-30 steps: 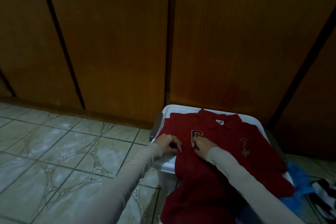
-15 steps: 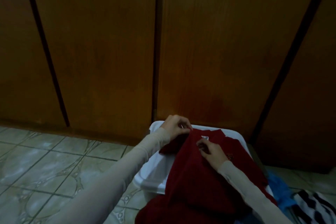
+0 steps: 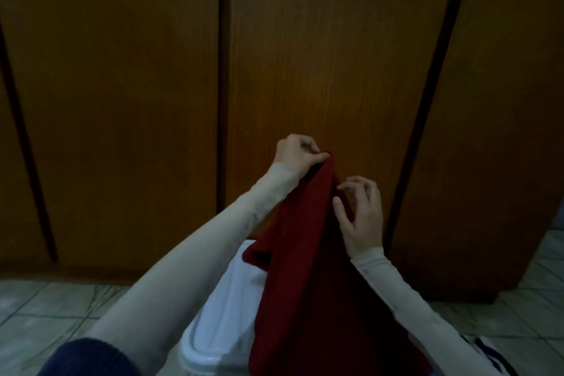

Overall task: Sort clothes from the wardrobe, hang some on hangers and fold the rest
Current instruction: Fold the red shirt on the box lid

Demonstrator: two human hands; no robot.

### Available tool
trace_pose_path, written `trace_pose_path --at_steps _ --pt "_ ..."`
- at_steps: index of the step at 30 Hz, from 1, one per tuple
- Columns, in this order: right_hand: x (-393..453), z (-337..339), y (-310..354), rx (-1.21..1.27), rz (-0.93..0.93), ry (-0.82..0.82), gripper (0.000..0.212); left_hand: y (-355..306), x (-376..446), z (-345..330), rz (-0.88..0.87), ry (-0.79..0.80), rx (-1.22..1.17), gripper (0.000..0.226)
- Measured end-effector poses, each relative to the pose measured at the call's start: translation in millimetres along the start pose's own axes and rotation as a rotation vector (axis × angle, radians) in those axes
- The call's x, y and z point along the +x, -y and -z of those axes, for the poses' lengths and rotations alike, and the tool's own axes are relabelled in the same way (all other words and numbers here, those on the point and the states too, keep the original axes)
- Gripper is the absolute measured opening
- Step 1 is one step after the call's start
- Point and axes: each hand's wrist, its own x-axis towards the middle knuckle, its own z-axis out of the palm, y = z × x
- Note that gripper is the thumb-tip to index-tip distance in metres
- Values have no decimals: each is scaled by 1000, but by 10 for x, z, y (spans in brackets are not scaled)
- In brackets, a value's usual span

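the red shirt [image 3: 308,253] has risen off the white bin [image 3: 222,323], where it lay flat a second ago. the left hand [image 3: 297,152] pinches its top edge high; the right hand [image 3: 361,217] touches the cloth beside it, fingers loosely spread. likely lifted for hanging or refolding.

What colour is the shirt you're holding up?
Dark red. The shirt, pinched at the top by the left hand, shows best in the head view.

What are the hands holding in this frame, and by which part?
The left hand pinches the red shirt at its topmost bunched edge, lifting it above the white bin. The right hand touches the fabric just below; its grip cannot be told.
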Motion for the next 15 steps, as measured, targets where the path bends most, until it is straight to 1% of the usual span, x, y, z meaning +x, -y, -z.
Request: trace_pose_path --at_steps 2,4,5,7,9,10,11,13,14,15 --pt "154 13 115 -40 50 -5 32 -147 106 69 5 -62 30 33" --pt "266 12 245 -91 75 -4 38 -279 207 156 25 -130 62 40" --pt "308 4 316 -110 68 4 44 -347 254 208 36 -160 72 42" --pt "359 -29 444 -149 3 39 62 -479 320 318 51 -211 91 41" --pt "399 -76 571 -235 -105 139 84 -594 369 430 43 -257 112 40" --pt "423 -110 616 -295 -156 217 90 -645 381 478 39 -276 121 40" --pt "451 -142 649 -359 -187 288 90 -682 391 526 36 -294 131 39" --pt "490 -186 655 -417 -176 335 77 -724 388 621 45 -324 159 39" --pt "509 -181 625 -366 -162 329 68 -727 380 681 58 -339 178 39" --pt "530 -163 589 -260 -167 319 59 -719 374 749 80 -359 190 39"
